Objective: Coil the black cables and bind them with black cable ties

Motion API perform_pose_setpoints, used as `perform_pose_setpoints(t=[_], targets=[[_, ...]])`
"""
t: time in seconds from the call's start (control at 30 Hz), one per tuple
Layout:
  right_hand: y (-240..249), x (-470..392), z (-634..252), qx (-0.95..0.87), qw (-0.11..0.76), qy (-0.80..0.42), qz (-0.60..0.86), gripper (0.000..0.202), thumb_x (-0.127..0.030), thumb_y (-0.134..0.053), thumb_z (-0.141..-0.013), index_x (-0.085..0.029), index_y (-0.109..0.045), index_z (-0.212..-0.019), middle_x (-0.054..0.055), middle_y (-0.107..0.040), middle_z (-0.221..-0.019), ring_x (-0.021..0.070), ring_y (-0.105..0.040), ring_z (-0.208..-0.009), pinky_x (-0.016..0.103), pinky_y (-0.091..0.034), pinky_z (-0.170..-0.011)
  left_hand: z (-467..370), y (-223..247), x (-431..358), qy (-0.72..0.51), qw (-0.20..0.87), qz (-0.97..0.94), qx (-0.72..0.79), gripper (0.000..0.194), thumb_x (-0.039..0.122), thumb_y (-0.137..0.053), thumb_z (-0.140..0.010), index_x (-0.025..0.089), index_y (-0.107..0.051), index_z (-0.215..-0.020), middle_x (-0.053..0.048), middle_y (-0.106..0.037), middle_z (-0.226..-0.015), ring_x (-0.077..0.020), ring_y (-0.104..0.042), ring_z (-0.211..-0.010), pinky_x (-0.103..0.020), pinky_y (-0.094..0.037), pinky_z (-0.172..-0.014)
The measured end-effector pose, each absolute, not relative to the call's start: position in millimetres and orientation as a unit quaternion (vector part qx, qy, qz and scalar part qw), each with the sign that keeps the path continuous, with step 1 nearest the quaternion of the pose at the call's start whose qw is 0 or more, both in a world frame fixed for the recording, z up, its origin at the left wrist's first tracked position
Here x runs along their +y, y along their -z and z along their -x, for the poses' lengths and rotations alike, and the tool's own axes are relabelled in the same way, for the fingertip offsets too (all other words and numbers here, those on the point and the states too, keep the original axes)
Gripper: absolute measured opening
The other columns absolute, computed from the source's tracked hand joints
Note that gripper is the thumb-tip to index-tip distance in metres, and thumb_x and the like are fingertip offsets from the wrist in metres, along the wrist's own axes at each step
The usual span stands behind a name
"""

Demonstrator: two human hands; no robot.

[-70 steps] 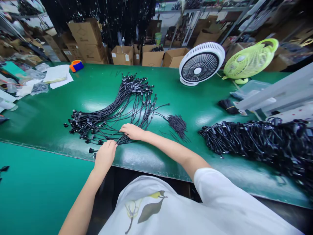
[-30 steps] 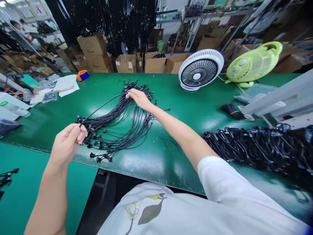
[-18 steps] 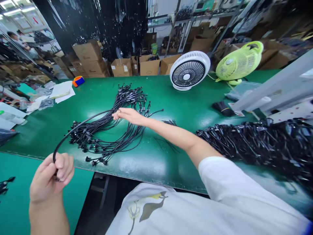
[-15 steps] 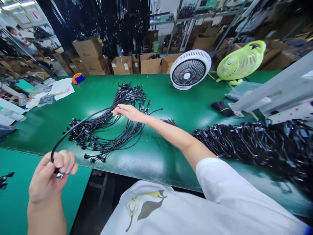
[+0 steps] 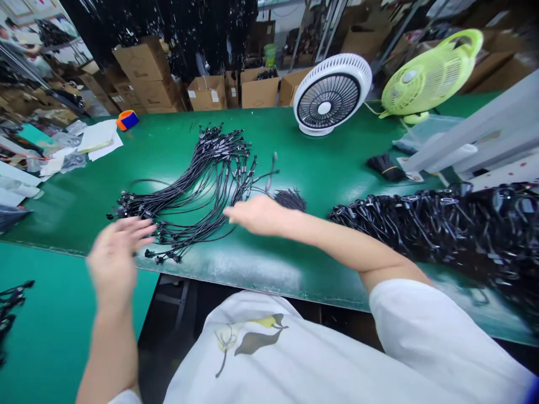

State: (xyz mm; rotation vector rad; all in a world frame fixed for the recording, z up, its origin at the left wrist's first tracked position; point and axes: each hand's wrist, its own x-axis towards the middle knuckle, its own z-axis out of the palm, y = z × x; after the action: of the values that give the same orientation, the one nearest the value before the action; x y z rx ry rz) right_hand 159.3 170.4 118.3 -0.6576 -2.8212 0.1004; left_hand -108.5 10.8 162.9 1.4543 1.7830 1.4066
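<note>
A bunch of black cables (image 5: 189,185) with small connectors at the ends lies fanned out on the green table. My left hand (image 5: 118,247) is blurred, with its fingers stretched out and apart; it hovers by the connector ends at the bunch's left and holds nothing visible. Over the right side of the bunch, my right hand (image 5: 256,215) is closed in a pinch. A smeared cable end (image 5: 273,163) sticks up behind that hand and seems to belong to a cable in its fingers, though the grip itself is hidden. Thin black strips (image 5: 289,199) lie just behind my right wrist.
A large heap of black cables (image 5: 421,224) covers the right side. A white fan (image 5: 332,95) and a green fan (image 5: 429,78) stand at the back. Papers (image 5: 99,137) and an orange-blue tape roll (image 5: 127,120) lie back left. More cables (image 5: 12,308) rest on the lower-left surface.
My left hand has let go of the black cable and moved up and right, its fingers opening. My right hand has moved right and nearer to me, over the bunch's right side.
</note>
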Motion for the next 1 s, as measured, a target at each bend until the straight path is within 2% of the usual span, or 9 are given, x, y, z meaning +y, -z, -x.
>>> perform_pose_setpoints(t=[0.07, 0.13, 0.3, 0.43, 0.5, 0.63, 0.8, 0.9, 1.0], targets=[[-114, 133, -159, -0.973, 0.119, -0.044, 0.192, 0.025, -0.028, -0.039, -0.098, -0.019, -0.063, -0.100, 0.005, -0.066, -0.082, 0.0129, -0.053, -0.061, 0.028, -0.022, -0.052, 69, -135, 30, -0.447, 0.271, -0.593, 0.613, 0.037, 0.047, -0.051, -0.092, 0.018, -0.063, -0.112, -0.010, -0.067, -0.115, -0.0249, -0.063, -0.108, -0.041, -0.049, -0.096], [-117, 118, -162, -0.966, 0.134, -0.045, 0.215, 0.029, -0.029, -0.036, -0.099, -0.019, -0.063, -0.096, 0.005, -0.066, -0.083, 0.0122, -0.054, -0.062, 0.028, -0.020, -0.051, 41, -110, 42, -0.380, 0.352, -0.634, 0.574, 0.035, 0.043, -0.051, -0.093, 0.017, -0.065, -0.112, -0.009, -0.070, -0.105, -0.0234, -0.064, -0.101, -0.038, -0.047, -0.096], [-118, 141, -193, -0.933, 0.186, -0.088, 0.294, 0.036, -0.046, -0.043, -0.098, -0.019, -0.064, -0.088, 0.004, -0.067, -0.084, 0.0142, -0.059, -0.072, 0.026, -0.027, -0.055, 27, -93, 50, -0.359, 0.596, -0.542, 0.472, 0.031, 0.042, -0.057, -0.091, 0.014, -0.066, -0.102, 0.001, -0.055, -0.065, -0.0107, -0.048, -0.056, -0.026, -0.047, -0.062], [-103, 163, -217, -0.907, 0.220, -0.133, 0.333, 0.034, -0.045, -0.044, -0.098, -0.020, -0.066, -0.090, 0.004, -0.070, -0.090, 0.0171, -0.063, -0.082, 0.026, -0.037, -0.066, 40, -102, 50, -0.427, 0.720, -0.378, 0.395, 0.025, 0.036, -0.067, -0.085, 0.012, -0.066, -0.087, 0.007, -0.035, -0.054, -0.0030, -0.023, -0.040, -0.014, -0.029, -0.038], [-93, 169, -227, -0.894, 0.226, -0.153, 0.356, 0.033, -0.042, -0.043, -0.098, -0.020, -0.067, -0.092, 0.004, -0.071, -0.093, 0.0185, -0.065, -0.086, 0.027, -0.041, -0.071, 47, -106, 48, -0.471, 0.727, -0.330, 0.375, 0.022, 0.031, -0.068, -0.084, 0.010, -0.067, -0.089, 0.009, -0.030, -0.054, -0.0012, -0.015, -0.038, -0.011, -0.021, -0.033], [-70, 169, -245, -0.881, 0.215, -0.203, 0.368, 0.032, -0.041, -0.045, -0.096, -0.020, -0.069, -0.097, 0.006, -0.073, -0.099, 0.0202, -0.067, -0.090, 0.030, -0.047, -0.077, 61, -108, 43, -0.527, 0.725, -0.276, 0.348, 0.021, 0.026, -0.068, -0.085, 0.007, -0.069, -0.095, 0.010, -0.024, -0.052, -0.0011, -0.014, -0.037, -0.008, -0.025, -0.032], [-45, 160, -268, -0.868, 0.245, -0.236, 0.363, 0.034, -0.041, -0.043, -0.095, -0.023, -0.067, -0.112, 0.007, -0.072, -0.106, 0.0209, -0.068, -0.095, 0.034, -0.052, -0.084, 78, -112, 40, -0.619, 0.682, -0.185, 0.342, 0.016, 0.023, -0.060, -0.092, 0.010, -0.066, -0.098, 0.009, -0.026, -0.053, -0.0007, -0.024, -0.036, -0.004, -0.027, -0.034], [-36, 156, -282, -0.846, 0.267, -0.221, 0.404, 0.036, -0.038, -0.038, -0.097, -0.026, -0.065, -0.118, 0.007, -0.072, -0.107, 0.0213, -0.068, -0.096, 0.036, -0.052, -0.084, 83, -111, 39, -0.604, 0.671, -0.213, 0.374, 0.022, 0.019, -0.068, -0.083, 0.008, -0.066, -0.102, 0.009, -0.031, -0.053, -0.0004, -0.030, -0.039, -0.006, -0.030, -0.036], [-39, 148, -288, -0.844, 0.267, -0.170, 0.433, 0.038, -0.036, -0.039, -0.097, -0.024, -0.060, -0.127, 0.007, -0.072, -0.100, 0.0200, -0.068, -0.086, 0.032, -0.051, -0.075, 78, -107, 42, -0.590, 0.650, -0.261, 0.401, 0.021, 0.024, -0.076, -0.076, 0.010, -0.067, -0.088, 0.010, -0.032, -0.049, -0.0015, -0.032, -0.038, -0.009, -0.030, -0.037]])
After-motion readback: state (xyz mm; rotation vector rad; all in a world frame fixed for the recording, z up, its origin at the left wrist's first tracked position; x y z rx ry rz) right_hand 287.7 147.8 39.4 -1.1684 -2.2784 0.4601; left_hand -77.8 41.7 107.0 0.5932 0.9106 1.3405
